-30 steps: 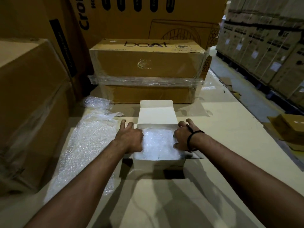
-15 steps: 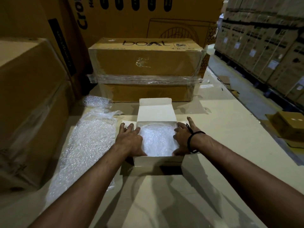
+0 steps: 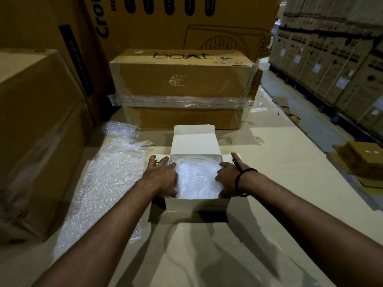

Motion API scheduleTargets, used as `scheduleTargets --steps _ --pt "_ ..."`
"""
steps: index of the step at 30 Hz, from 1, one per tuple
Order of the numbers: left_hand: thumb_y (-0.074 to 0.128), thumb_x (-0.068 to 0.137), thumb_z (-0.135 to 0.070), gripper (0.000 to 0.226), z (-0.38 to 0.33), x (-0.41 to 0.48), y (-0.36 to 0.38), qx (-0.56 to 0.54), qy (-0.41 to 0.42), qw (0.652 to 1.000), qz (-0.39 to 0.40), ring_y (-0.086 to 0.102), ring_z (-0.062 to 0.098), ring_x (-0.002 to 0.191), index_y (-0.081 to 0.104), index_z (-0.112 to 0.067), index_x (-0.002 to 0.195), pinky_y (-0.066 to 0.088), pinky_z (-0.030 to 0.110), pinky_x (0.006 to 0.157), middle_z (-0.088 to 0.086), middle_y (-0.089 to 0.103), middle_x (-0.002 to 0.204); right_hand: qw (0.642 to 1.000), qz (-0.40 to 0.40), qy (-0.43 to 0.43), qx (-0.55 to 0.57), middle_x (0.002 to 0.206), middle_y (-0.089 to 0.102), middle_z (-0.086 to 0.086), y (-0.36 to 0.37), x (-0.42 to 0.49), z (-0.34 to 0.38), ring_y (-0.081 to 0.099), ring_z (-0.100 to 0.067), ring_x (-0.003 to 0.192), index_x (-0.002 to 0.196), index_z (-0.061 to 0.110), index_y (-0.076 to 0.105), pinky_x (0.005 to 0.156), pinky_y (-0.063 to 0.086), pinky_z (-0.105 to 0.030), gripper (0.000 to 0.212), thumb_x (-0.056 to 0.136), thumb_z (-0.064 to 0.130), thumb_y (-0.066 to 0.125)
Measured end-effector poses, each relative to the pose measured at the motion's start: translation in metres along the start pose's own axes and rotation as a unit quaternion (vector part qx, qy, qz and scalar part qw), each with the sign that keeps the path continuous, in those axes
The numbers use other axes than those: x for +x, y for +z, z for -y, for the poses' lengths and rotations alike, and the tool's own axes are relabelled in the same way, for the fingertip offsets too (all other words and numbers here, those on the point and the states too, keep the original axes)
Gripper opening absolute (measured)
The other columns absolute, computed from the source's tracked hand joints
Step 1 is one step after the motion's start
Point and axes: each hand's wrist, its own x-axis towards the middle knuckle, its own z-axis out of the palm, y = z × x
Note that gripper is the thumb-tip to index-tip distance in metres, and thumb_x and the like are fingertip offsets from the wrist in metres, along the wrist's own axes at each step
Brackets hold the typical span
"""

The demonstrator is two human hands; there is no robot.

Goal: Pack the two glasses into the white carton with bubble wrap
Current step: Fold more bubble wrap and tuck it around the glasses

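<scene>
Pressing side rims of white carton [image 3: 196, 204] with left hand [image 3: 163, 178], right hand [image 3: 228, 180]: fingers [image 3: 164, 161] straight, released. Bubble wrap [image 3: 196, 179] inside. Loose sheet [image 3: 107, 183] just left on desk [image 3: 279, 172], brown box [image 3: 182, 79] behind.

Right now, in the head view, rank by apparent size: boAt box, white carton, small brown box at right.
boAt box
white carton
small brown box, farther from the camera, so true size unsure

Contents out of sight
The bubble wrap [image 3: 196, 179] fills the white carton [image 3: 196, 202], so the glasses cannot be made out. The tall brown box [image 3: 217, 21] behind runs off the top edge, lettering cut short. Labels on the stacked cartons [image 3: 343, 82] at right are too small to read.
</scene>
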Motion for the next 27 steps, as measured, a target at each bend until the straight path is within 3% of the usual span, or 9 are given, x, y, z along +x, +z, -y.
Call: scheduleTargets --steps 3,7,9,11,15,19,21,24,27 --pt "0.06 0.084 -0.06 0.038 -0.002 0.002 -0.001 0.015 0.007 1.0 0.011 0.0 0.029 0.149 0.069 -0.032 0.108 -0.007 0.06 0.113 0.002 0.015 0.162 1.0 -0.012 -0.003 -0.012 0.136 0.053 -0.001 0.002 0.006 0.005 0.015 -0.021 0.146 0.115 0.022 0.065 0.11 -0.013 -0.059 0.056 0.086 0.066 0.045" --pt "0.058 0.086 -0.038 0.028 0.01 -0.002 -0.013 -0.077 0.014 0.996 -0.03 0.007 0.021 0.149 0.07 -0.035 0.111 -0.007 0.056 0.115 -0.002 0.023 0.161 0.997 -0.012 -0.015 0.074 0.139 0.049 0.004 -0.009 0.003 -0.012 0.02 -0.015 0.144 0.128 0.026 0.056 0.113 -0.008 -0.054 0.062 0.083 0.068 0.05" --pt "0.061 0.079 -0.029 0.026 0.018 -0.003 -0.016 -0.072 0.013 0.994 -0.08 0.015 0.019 0.147 0.071 -0.035 0.102 -0.003 0.055 0.115 -0.005 0.031 0.157 0.994 -0.056 -0.016 0.093 0.121 0.06 0.007 -0.014 0.003 -0.025 0.039 -0.014 0.131 0.109 0.03 0.065 0.114 0.01 -0.053 0.048 0.079 0.066 0.056" --pt "0.064 0.081 -0.034 0.014 0.019 -0.002 -0.017 0.001 0.017 0.996 -0.082 0.019 0.02 0.145 0.072 -0.033 0.093 0.0 0.056 0.114 -0.008 0.038 0.153 0.998 -0.059 -0.019 0.03 0.104 0.065 0.011 -0.016 0.005 -0.029 0.045 -0.013 0.122 0.089 0.028 0.07 0.112 0.013 -0.056 0.045 0.076 0.068 0.056" --pt "0.063 0.085 -0.042 0.036 -0.002 0.013 -0.006 0.109 -0.007 0.993 -0.046 0.024 0.027 0.143 0.066 -0.023 0.116 0.0 0.06 0.113 0.0 0.047 0.146 0.998 -0.014 -0.034 -0.053 0.128 0.056 0.007 -0.009 0.016 -0.016 0.02 -0.02 0.143 0.095 0.023 0.069 0.112 -0.008 -0.06 0.051 0.078 0.068 0.054" --pt "0.061 0.085 -0.048 0.052 -0.012 0.023 0.005 0.136 -0.029 0.99 -0.038 0.021 0.03 0.143 0.059 -0.019 0.128 -0.001 0.06 0.113 0.009 0.043 0.149 0.999 0.014 -0.028 -0.015 0.134 0.053 0.004 -0.007 0.02 -0.015 0.012 -0.019 0.146 0.068 0.019 0.059 0.112 -0.012 -0.057 0.042 0.08 0.06 0.057" --pt "0.062 0.083 -0.048 0.052 -0.007 0.021 0.004 0.104 -0.026 0.994 -0.032 0.018 0.027 0.145 0.06 -0.019 0.126 -0.002 0.058 0.114 0.006 0.041 0.151 0.999 0.032 -0.038 0.012 0.132 0.055 0.004 -0.009 0.02 -0.019 0.021 -0.017 0.143 0.08 0.02 0.07 0.115 -0.001 -0.052 0.045 0.079 0.063 0.057" --pt "0.062 0.082 -0.04 0.037 0.007 0.013 -0.004 0.01 -0.037 0.999 -0.024 0.009 0.023 0.149 0.067 -0.024 0.115 -0.005 0.059 0.114 -0.002 0.029 0.158 0.985 -0.049 -0.038 0.159 0.129 0.057 0.0 -0.019 0.021 -0.033 0.05 -0.02 0.121 0.118 0.024 0.062 0.104 0.04 -0.039 0.042 0.083 0.046 0.066" --pt "0.069 0.079 -0.038 0.039 0.004 0.012 -0.009 0.03 -0.048 0.998 -0.01 0.007 0.025 0.149 0.067 -0.027 0.116 -0.004 0.06 0.114 -0.004 0.026 0.159 0.982 -0.087 -0.038 0.163 0.137 0.049 -0.004 -0.025 0.035 -0.029 0.049 -0.023 0.124 0.137 0.019 0.045 0.102 0.043 -0.036 0.064 0.08 0.024 0.073"
